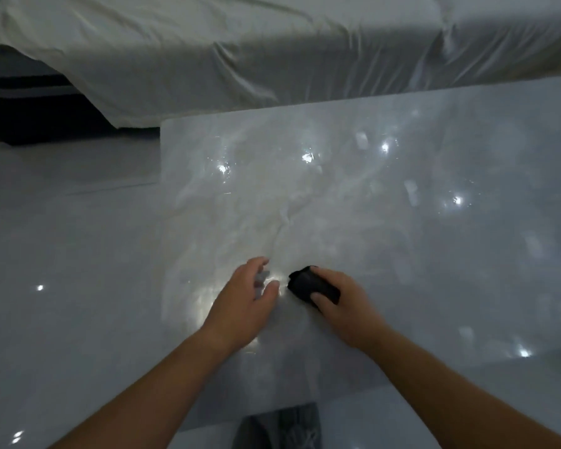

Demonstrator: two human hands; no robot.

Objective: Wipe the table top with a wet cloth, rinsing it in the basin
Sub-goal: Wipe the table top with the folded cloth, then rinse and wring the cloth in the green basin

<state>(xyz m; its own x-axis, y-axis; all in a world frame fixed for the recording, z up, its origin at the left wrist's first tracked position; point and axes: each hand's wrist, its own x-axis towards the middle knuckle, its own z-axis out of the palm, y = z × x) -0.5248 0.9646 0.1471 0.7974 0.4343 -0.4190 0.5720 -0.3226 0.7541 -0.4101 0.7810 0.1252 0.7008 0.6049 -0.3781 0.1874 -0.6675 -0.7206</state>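
A glossy pale table top [386, 205] fills the middle and right of the view, with wet smears and light reflections on it. My right hand [344, 303] grips a bunched black cloth [308, 285] low over the near part of the table. My left hand [246, 296] hovers just left of the cloth, fingers loosely spread and holding nothing. No basin is in view.
A bed with white sheets [240, 53] runs along the far side of the table. A shiny pale tiled floor [62, 254] lies to the left. My grey trouser leg [282, 426] shows at the bottom edge.
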